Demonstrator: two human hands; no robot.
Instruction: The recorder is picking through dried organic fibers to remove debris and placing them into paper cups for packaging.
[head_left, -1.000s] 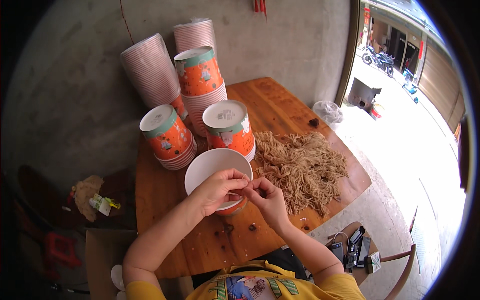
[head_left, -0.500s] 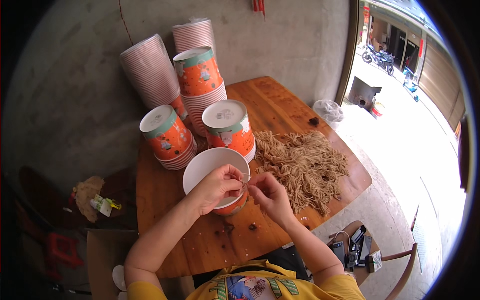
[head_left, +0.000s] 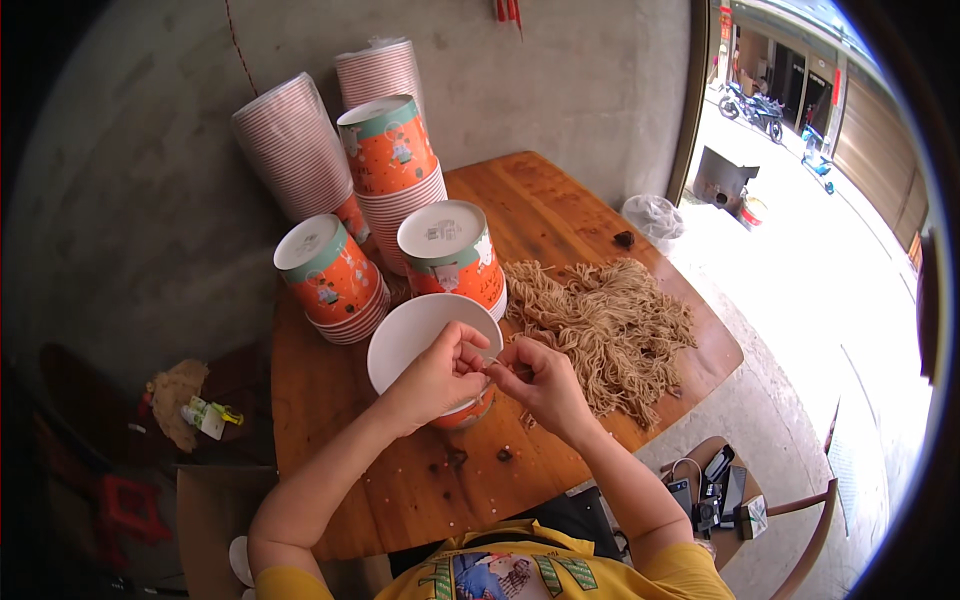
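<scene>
over the open white-lined bowl (head_left: 412, 335) on the wooden table (head_left: 375, 500), the right hand (head_left: 543, 385) pinches a thin pale strand (head_left: 489, 364); the left hand (head_left: 440, 375) curls beside it, its grip impossible to tell. behind, upturned orange bowls (head_left: 455, 277) carry dark print on a white base, and a tan strand heap (head_left: 605, 335) lies rightward.

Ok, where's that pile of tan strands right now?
In the head view, the pile of tan strands lies on the right side of the wooden table, beside an upside-down stack of orange tubs and just beyond the right hand.
</scene>
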